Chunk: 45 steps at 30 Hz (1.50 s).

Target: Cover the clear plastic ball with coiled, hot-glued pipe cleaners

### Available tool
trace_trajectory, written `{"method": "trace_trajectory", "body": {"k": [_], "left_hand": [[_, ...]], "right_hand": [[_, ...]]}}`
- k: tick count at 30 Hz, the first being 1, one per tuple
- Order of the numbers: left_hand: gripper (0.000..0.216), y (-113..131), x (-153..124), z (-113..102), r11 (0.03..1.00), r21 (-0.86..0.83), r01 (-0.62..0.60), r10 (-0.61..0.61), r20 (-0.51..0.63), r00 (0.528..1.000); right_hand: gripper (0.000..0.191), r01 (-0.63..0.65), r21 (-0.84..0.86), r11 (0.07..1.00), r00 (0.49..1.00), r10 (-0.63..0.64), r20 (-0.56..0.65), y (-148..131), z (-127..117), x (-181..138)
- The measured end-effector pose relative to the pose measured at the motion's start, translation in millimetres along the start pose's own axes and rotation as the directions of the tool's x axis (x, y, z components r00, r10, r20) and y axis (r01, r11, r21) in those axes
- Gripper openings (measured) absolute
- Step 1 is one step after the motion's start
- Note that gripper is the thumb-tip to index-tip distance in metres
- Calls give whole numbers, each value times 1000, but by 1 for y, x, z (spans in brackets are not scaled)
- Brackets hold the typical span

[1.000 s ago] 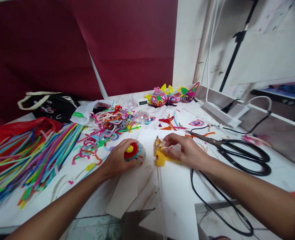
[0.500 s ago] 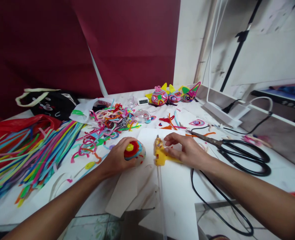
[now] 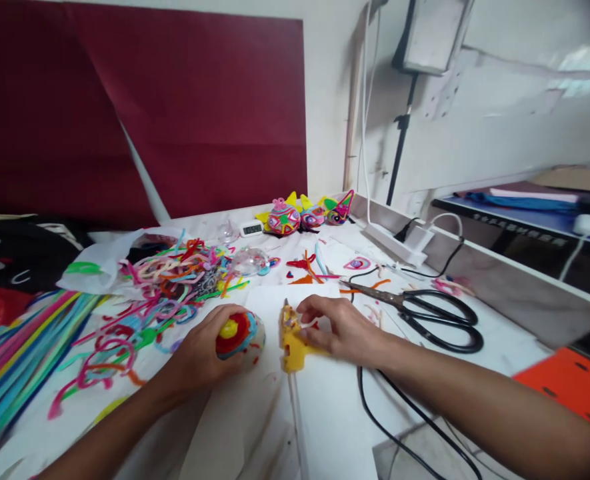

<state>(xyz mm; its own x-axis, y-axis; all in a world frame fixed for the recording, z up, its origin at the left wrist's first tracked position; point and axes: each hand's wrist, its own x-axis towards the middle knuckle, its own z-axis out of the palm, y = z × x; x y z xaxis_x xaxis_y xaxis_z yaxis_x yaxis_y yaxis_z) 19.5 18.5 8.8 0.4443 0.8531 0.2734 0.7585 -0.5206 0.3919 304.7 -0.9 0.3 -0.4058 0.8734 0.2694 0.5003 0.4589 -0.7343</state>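
My left hand (image 3: pixel 207 350) is closed round the side of a clear-looking ball (image 3: pixel 251 347) partly covered with red, yellow and light blue fuzzy coils. To its right, a yellow hot glue gun (image 3: pixel 293 350) lies on a white sheet of paper (image 3: pixel 335 413), its metal tip pointing away from me and a clear glue stick trailing from its rear end. Over the gun's handle hovers my right hand (image 3: pixel 342 327), fingers bent, with a gap between thumb and forefinger. Whether it touches the gun I cannot tell. Black-handled scissors (image 3: pixel 425 313) lie beyond my right wrist.
A heap of curled pipe cleaners (image 3: pixel 175 273) and a bundle of straight ones (image 3: pixel 29 360) cover the left side. Several decorated balls (image 3: pixel 283 219) stand at the back by a small digital clock (image 3: pixel 251 229). A power strip (image 3: pixel 395 243) and a black cord (image 3: pixel 399 427) are on the right.
The camera has turned right and up, so everything sits farther left and lower in view. My hands, the ball and the glue gun keep nearly the same places relative to each other.
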Motion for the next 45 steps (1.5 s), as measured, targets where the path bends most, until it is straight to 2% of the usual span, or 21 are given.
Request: {"method": "trace_trajectory", "body": {"k": [5, 11, 15, 21, 29, 34, 39, 42, 45], "left_hand": [[47, -9, 5, 2, 999, 13, -30, 30, 16, 999], [49, -23, 1, 16, 994, -34, -106, 103, -83, 991], [50, -16, -1, 17, 995, -50, -81, 76, -93, 993], [48, -3, -3, 14, 994, -111, -1, -4, -51, 999], [41, 6, -3, 16, 987, -160, 18, -28, -63, 998], [42, 7, -5, 18, 987, -157, 14, -28, -88, 996], [46, 6, -5, 22, 988, -154, 23, -39, -102, 994], [49, 5, -4, 24, 989, -145, 27, -44, -117, 992], [49, 6, -5, 25, 991, -125, 37, -52, -119, 991]], "right_hand": [[22, -2, -14, 1000, 1000, 2, 17, 2, 3, 1], [18, 2, -16, 1000, 999, -1, 34, 1, 7, -3], [17, 0, -18, 1000, 1000, 1, 18, -2, 6, -6], [18, 60, -74, 995, 997, -63, -42, -5, -1, -10], [13, 127, -118, 985, 987, -137, -79, -8, 3, -12], [8, 247, -134, 960, 968, -250, -9, -31, -6, -10], [12, 408, -189, 893, 910, -380, 166, -67, -12, 28], [16, 507, -223, 832, 857, -461, 229, -81, 1, 72], [21, 523, -373, 766, 846, -414, 335, -92, 26, 120]]}}
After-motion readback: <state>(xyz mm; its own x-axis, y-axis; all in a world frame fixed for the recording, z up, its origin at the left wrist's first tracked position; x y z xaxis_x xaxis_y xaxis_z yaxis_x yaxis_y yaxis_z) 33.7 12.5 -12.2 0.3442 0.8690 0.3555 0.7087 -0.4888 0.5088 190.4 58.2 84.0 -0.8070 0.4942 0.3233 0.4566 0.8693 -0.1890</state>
